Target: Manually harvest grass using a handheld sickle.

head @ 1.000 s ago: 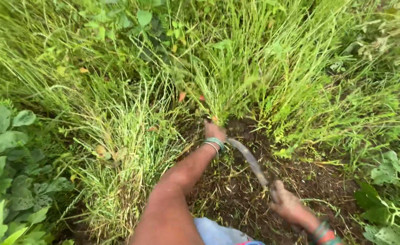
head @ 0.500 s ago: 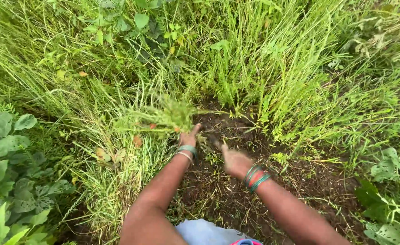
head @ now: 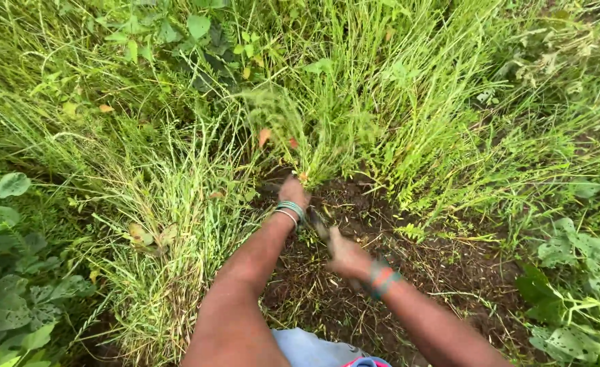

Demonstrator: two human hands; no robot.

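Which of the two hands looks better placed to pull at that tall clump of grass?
Probably the left hand: it already reaches the base of the grass clump. The right hand sits lower, over bare soil, blurred, seemingly gripping a tool.

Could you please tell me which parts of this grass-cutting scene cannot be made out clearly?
- Head view: right hand is motion-blurred, and the tool it grips shows only as a dark streak.
- Left hand: fingers buried in the grass tuft.
- Both elbows: cut off by the bottom edge.

Dark bare soil (head: 354, 299) strewn with cut stems, ringed by tall grass (head: 381, 102).
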